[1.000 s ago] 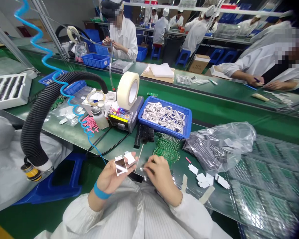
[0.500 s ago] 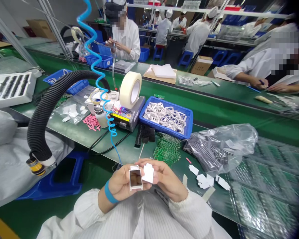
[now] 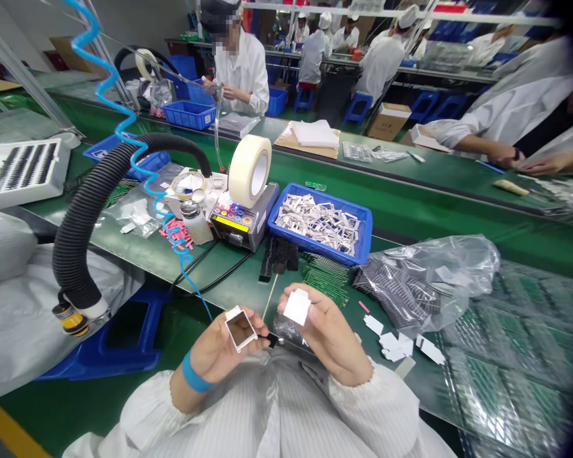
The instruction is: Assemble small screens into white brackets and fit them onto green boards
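Note:
My left hand (image 3: 219, 346) is closed on a small display panel in a white frame (image 3: 241, 329), its dark face turned up and tilted. In my right hand (image 3: 325, 327) a flat white tabbed piece (image 3: 297, 306) is pinched between thumb and fingers. The two hands are apart, low over the table's near edge. A small dark part (image 3: 271, 340) shows by the left fingertips; I cannot make out how it is held. Beyond my right hand lies a stack of green circuit boards (image 3: 325, 280). More white tabbed pieces (image 3: 395, 345) rest to the right.
A blue bin (image 3: 367, 245) holds many white frames. Beside it stand a tape dispenser (image 3: 248, 226) with a large tape roll (image 3: 246, 172), and a black hose (image 3: 76, 216). A blue coiled air line (image 3: 124, 127) hangs at left. Plastic-wrapped trays (image 3: 516, 375) lie right. Co-workers sit opposite.
My hands have moved apart: the left with the framed display to the left, the right with the white piece up and right. The blue coiled line has swung left.

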Available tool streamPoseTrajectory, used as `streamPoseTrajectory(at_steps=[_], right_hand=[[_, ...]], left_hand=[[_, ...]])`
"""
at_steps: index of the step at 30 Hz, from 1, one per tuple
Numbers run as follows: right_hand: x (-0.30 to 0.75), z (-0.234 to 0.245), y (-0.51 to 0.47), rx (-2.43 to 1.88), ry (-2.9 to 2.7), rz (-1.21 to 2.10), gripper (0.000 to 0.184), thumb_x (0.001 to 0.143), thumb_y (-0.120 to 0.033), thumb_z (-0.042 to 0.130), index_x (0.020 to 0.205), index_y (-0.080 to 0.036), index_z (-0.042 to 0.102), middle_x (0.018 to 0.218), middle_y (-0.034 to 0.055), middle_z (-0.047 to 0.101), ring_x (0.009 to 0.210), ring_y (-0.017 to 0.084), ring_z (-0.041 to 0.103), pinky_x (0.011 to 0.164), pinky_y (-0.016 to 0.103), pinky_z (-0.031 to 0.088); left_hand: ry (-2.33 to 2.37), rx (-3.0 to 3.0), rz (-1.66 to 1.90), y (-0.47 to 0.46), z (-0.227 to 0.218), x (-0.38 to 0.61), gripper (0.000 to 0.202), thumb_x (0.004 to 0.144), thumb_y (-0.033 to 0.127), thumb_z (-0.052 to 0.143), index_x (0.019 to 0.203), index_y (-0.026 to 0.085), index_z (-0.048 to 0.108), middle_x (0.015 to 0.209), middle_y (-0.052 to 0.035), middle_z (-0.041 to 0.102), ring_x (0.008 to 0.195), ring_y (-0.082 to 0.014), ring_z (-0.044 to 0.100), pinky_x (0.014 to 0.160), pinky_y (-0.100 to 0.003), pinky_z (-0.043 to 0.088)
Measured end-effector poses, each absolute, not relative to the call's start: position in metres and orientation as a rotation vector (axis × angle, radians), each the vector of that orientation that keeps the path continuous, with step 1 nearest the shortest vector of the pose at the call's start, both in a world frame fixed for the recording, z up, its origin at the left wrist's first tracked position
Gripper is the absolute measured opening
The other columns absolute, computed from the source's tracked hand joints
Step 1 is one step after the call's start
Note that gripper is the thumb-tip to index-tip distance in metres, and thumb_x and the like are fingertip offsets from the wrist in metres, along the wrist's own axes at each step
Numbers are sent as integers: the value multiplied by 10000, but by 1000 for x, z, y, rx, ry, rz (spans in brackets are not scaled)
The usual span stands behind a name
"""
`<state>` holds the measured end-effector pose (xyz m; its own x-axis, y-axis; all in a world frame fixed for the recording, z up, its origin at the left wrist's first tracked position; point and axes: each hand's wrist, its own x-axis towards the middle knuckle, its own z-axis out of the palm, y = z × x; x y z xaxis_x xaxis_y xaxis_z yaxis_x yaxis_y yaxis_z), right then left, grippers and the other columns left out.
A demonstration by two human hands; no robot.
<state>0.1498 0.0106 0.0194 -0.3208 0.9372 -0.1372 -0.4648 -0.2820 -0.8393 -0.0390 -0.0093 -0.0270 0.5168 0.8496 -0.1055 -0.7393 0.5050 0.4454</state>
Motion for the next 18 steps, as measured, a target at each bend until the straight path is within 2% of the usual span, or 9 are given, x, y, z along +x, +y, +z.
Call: streamPoseTrajectory(at_steps=[3,6,8,11,13,18], right_hand=[[123,19,29,-818,-762,1917,370,746,-453,692,1011,-197,656,862,31,653,767,129,570,748,250,453],[74,3,54,-946,-597,2189,206,849,-314,600,977,-161,654,820,21,650,660,74,553,659,191,452],[28,-17,67,-1033,-543,2346,164,903,-247,516,919,-141,641,754,14,637,586,54,538,591,172,438],[-50,-49,70,-1088,-553,2525,210,926,-256,482,824,-118,603,682,-2,600,514,53,506,505,177,417],[-96,-64,63,-1093,-562,2627,224,922,-300,501,826,-116,584,685,-20,578,503,54,491,477,184,417],[-155,-72,43,-922,-516,2807,225,927,-319,493,888,-117,585,745,-11,594,554,68,530,513,207,460]], left_hand=[[382,375,1063,-17,-27,-57,343,658,421,758,909,197,691,798,-31,681,818,-186,608,775,-352,466],[418,385,1133,-30,-26,-73,362,622,465,768,852,196,694,721,-28,650,721,-177,577,701,-343,439],[427,405,1174,-40,-25,-82,351,628,474,759,834,198,695,686,-25,629,680,-170,559,669,-336,420],[440,418,1231,-53,-23,-93,344,623,480,759,818,203,700,657,-16,603,642,-156,540,634,-315,397],[452,398,1269,-59,-22,-99,337,611,475,768,807,209,703,657,-11,598,631,-148,530,624,-303,389],[472,370,1374,-66,-20,-116,335,602,478,772,814,228,706,659,-9,599,622,-144,520,626,-304,395]])
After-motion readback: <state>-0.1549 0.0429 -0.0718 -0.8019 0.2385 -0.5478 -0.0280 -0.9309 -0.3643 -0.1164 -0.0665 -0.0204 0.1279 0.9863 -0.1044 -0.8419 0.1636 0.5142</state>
